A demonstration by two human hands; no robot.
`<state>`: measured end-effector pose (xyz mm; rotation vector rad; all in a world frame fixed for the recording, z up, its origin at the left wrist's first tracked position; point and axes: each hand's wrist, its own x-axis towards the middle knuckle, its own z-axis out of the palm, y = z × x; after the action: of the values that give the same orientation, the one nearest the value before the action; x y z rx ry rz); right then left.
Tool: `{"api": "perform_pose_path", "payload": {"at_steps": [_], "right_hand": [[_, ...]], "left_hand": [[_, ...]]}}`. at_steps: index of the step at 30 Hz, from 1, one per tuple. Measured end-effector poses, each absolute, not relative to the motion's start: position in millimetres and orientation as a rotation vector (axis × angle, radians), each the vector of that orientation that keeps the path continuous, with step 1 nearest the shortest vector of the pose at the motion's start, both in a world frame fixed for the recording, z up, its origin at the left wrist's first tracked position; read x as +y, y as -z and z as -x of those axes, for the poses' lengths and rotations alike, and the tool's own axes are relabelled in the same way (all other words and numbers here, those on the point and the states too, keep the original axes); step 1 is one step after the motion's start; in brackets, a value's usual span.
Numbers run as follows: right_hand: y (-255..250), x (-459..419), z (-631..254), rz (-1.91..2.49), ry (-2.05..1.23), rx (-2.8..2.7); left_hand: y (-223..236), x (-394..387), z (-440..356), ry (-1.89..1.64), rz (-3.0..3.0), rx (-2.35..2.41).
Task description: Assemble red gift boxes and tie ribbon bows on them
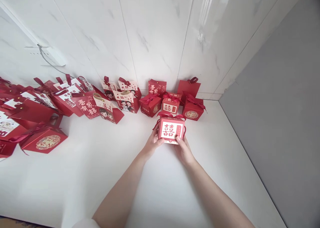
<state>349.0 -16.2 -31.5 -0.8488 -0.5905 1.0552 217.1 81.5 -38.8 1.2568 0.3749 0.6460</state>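
Note:
Between my two hands is a red and white gift box with a red ribbon bow on top, cord at its sides and large red characters on its front. My left hand grips its left side, the thumb at the lower front corner. On the right side, my right hand holds it with the thumb pressed on the front. Just behind it stand a small red box with a white label, a red box with a gold emblem and a dark red bow-tied box.
Many red and white gift boxes crowd the left of the white table. A larger red box with a gold emblem sits at their front. Behind is a tiled wall with a cable; a grey panel borders the right.

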Motion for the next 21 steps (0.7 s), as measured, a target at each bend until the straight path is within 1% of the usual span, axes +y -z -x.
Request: {"api": "perform_pose_path", "payload": {"at_steps": [7,13,17,21], "right_hand": [[25.3,-16.1,-348.9,0.796,-1.077,-0.612],[34.0,-14.7,-347.1,0.836,-1.049,-0.532],[34.8,-12.3,-349.1,0.825,-1.059,-0.465],[32.0,-12.1,-350.1,0.919,-0.998,-0.367]], "left_hand": [[42.1,83.8,-219.1,-0.693,-1.214,0.444],[45.2,81.4,-219.6,-0.713,-1.093,0.464],[41.9,81.5,-220.1,-0.660,-1.067,0.483],[34.6,81.5,-216.4,-0.565,-1.177,0.422]]}}
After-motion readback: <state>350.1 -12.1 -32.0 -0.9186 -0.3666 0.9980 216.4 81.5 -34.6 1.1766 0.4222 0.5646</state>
